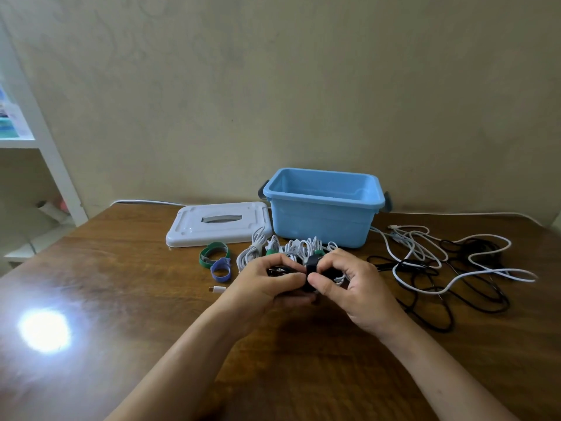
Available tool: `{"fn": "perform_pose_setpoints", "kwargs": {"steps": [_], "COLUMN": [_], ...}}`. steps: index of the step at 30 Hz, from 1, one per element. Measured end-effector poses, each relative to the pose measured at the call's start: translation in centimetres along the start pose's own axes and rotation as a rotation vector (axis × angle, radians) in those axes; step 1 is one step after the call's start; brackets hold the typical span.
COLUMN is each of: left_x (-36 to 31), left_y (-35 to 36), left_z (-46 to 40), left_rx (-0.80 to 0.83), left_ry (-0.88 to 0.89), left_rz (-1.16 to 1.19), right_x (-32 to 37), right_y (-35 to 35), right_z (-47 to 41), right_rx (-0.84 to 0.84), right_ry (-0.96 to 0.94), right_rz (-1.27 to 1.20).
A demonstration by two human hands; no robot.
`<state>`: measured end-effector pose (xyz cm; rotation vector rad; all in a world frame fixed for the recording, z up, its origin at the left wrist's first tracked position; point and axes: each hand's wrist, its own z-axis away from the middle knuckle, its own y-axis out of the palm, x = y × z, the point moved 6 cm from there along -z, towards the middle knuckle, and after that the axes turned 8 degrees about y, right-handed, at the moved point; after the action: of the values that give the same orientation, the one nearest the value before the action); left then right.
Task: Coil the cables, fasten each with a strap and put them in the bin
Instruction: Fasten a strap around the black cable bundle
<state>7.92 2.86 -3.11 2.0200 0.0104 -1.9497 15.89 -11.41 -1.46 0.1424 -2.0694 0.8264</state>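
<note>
- Both hands met above the table [121, 268]: left hand [267, 281] gripped a black cable coil [277, 271], steadying it.
- Right hand [349, 287] pinched the black strap [311, 268] round it, apparently fastening.
- Blue bin [323, 208] stood open behind, looking empty.

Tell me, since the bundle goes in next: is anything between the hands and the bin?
Strapped white coils lie between the hands' bundle and the blue bin; its top is open, the lid set aside.
</note>
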Motion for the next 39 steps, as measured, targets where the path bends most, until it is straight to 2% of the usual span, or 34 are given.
{"fn": "perform_pose_setpoints", "kwargs": {"steps": [3, 7, 10, 13, 19, 27, 31, 33, 36, 39], "left_x": [0.3, 0.0, -0.1, -0.4, -1.4, -1.6, -1.8, -2.0, -1.7, -1.4], "left_y": [0.1, -0.5, -0.3, 0.1, 1.4, 1.6, 1.7, 1.5, 1.4, 0.9], "left_z": [-0.1, -0.6, -0.6, -0.5, 0.3, 0.6, 0.8, 0.9, 0.6, 0.0], "left_rx": [0.002, -0.02, -0.012, -0.024, -0.031, -0.039, -0.042, -0.059, -0.076, -0.049], "left_ry": [0.031, 0.158, 0.192, 0.221, 0.423, 0.575, 0.616, 0.637, 0.573, 0.355], "left_rz": [-0.132, -0.536, -0.663, -0.689, -0.749, -0.856, -0.938, -0.937, -0.91, -0.776], "right_x": [-0.6, -0.8, -0.9, -0.8, -1.2, -1.5, -1.3, -0.9, -0.4, -0.4], "right_y": [0.1, -0.2, -0.3, -0.6, -0.1, 0.8, 0.9, 0.6, 0.1, -0.3], "right_z": [0.0, 0.1, 0.1, 0.1, 0.1, 0.3, 0.4, 0.3, 0.3, 0.2], "right_rx": [0.002, -0.015, -0.005, -0.028, -0.008, -0.007, 0.016, 0.04, -0.007, -0.098], "right_ry": [0.064, 0.132, 0.165, 0.18, 0.249, 0.391, 0.442, 0.409, 0.32, 0.246], "right_rz": [-0.009, -0.076, -0.121, -0.154, -0.198, -0.417, -0.429, -0.392, -0.24, -0.044]}}
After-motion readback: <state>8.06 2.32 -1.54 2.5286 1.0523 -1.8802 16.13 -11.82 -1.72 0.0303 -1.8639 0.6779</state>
